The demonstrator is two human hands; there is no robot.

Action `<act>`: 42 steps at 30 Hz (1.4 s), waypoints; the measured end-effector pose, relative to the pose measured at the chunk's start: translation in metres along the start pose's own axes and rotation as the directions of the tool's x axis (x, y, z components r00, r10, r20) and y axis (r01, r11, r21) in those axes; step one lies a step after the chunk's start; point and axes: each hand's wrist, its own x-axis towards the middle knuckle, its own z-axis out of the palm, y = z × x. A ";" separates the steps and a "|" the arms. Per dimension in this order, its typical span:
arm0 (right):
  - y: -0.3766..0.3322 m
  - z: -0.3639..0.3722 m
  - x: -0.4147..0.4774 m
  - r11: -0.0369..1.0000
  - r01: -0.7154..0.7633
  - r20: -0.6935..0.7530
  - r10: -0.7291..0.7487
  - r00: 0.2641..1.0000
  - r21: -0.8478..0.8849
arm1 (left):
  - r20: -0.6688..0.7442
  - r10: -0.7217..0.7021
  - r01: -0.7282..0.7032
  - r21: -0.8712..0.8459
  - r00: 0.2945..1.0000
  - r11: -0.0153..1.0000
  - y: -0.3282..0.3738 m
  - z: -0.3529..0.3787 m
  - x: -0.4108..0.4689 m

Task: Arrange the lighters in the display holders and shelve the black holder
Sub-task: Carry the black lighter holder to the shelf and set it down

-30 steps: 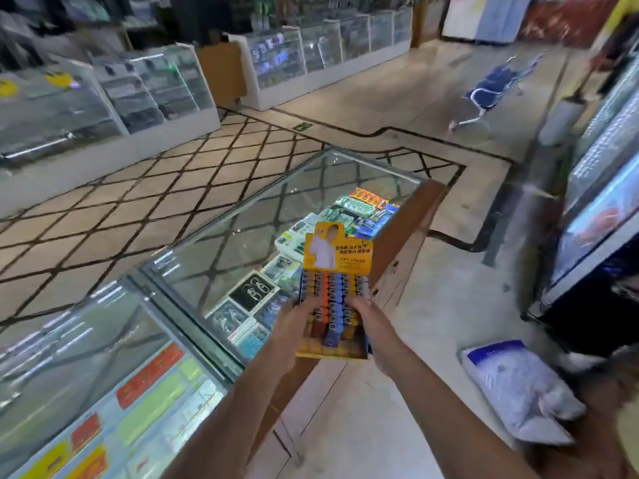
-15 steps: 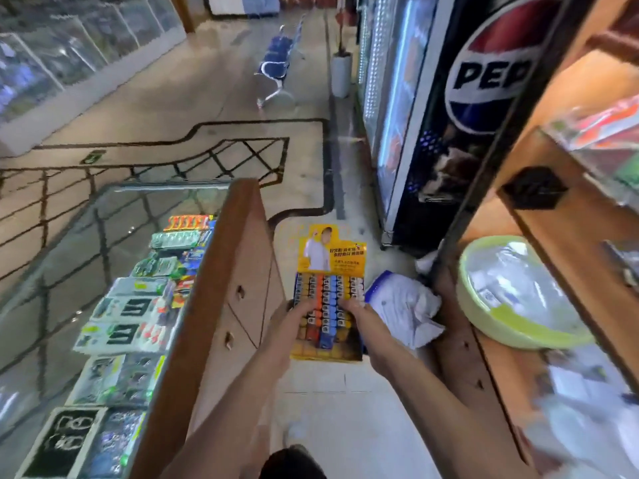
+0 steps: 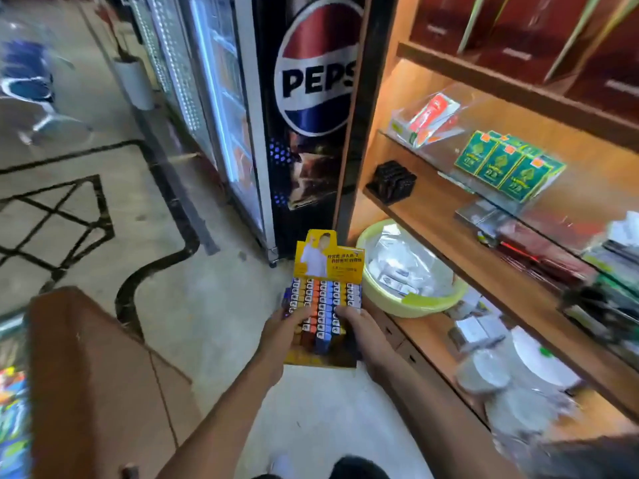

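Note:
A yellow display holder (image 3: 326, 261) packed with rows of coloured lighters (image 3: 323, 300) is held out in front of me over the floor. My left hand (image 3: 281, 331) grips its left side and my right hand (image 3: 359, 331) grips its right side, thumbs lying on the lighters. A black holder (image 3: 392, 181) stands on the left end of the middle wooden shelf (image 3: 446, 233), up and to the right of my hands.
A Pepsi fridge (image 3: 311, 108) stands left of the shelf unit. A pale green basin (image 3: 411, 302) of packets sits on the lower shelf by my right hand. Green boxes (image 3: 508, 167) sit on glass above. A brown counter (image 3: 86, 375) is at my left.
I have turned right from the glass counter toward the wooden shelves, both hands carrying the yellow holder along. The black holder and basin have come closer in view.

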 end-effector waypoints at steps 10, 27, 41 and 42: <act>-0.016 -0.011 0.047 0.988 0.014 -0.223 0.021 0.975 0.156 | 0.249 -0.074 0.036 0.156 0.966 0.987 0.036 0.026 0.095; -0.094 -0.077 0.257 0.932 0.156 -0.479 0.021 0.878 0.328 | 0.337 -0.122 0.022 0.287 0.934 0.958 0.121 0.128 0.325; -0.099 -0.152 0.302 0.890 0.173 -0.700 0.198 0.686 0.421 | 0.489 -0.265 -0.015 0.497 0.831 0.868 0.131 0.229 0.405; -0.103 -0.152 0.302 0.886 0.171 -0.706 0.213 0.676 0.430 | 0.498 -0.275 -0.012 0.499 0.823 0.867 0.135 0.232 0.405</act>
